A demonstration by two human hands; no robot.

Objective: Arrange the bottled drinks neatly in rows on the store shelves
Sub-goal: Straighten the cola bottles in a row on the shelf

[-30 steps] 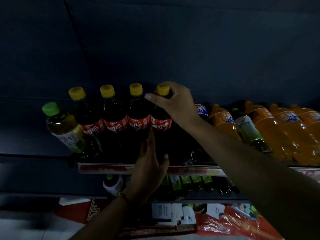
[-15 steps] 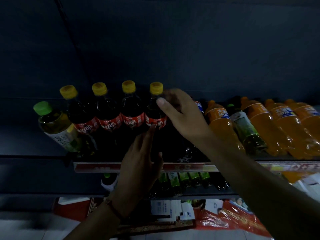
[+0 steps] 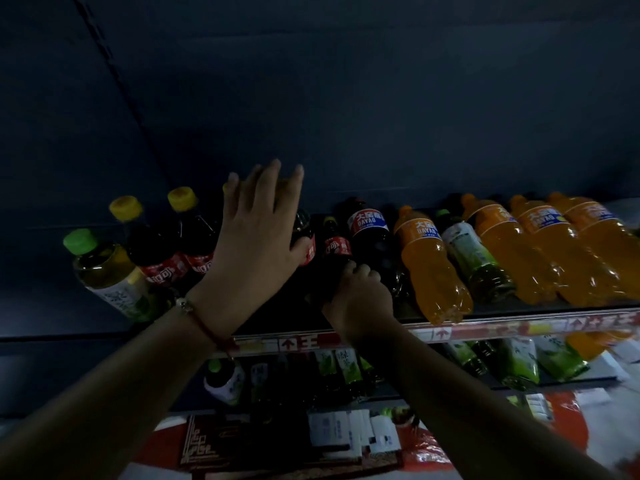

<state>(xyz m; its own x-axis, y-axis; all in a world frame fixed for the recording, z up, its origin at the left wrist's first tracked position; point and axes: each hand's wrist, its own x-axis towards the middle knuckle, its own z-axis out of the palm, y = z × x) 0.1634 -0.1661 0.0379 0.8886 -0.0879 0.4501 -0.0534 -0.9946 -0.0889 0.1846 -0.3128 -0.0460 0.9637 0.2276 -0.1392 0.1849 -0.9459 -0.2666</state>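
Head view: a dim store aisle, with a dark blue panel wall behind an upper shelf whose red-and-white price rail serves here as the landmark. Above the rail, left end, a green-capped tea bottle leans outward. Next to it stand yellow-capped dark cola bottles with red labels. Further right along the rail are a small cola bottle, a large dark bottle with a blue-and-red "DAYAO" label, an orange soda bottle, a green tea bottle and three more orange soda bottles, all tilted back. The first orange bottle's base reaches the rail edge. Below the rail, a lower shelf holds green-labelled tea bottles; beneath them lie white cartons on red packaging.

Open room lies above the bottle caps, against the wall; the row itself stands packed, bottle touching bottle.

The left hand is spread wide, fingers straight, its palm lying against the cola bottles above the rail; a red cord bracelet circles the wrist. The right hand is curled around the lower body of a dark bottle just above the rail; which bottle exactly cannot be told in the gloom.
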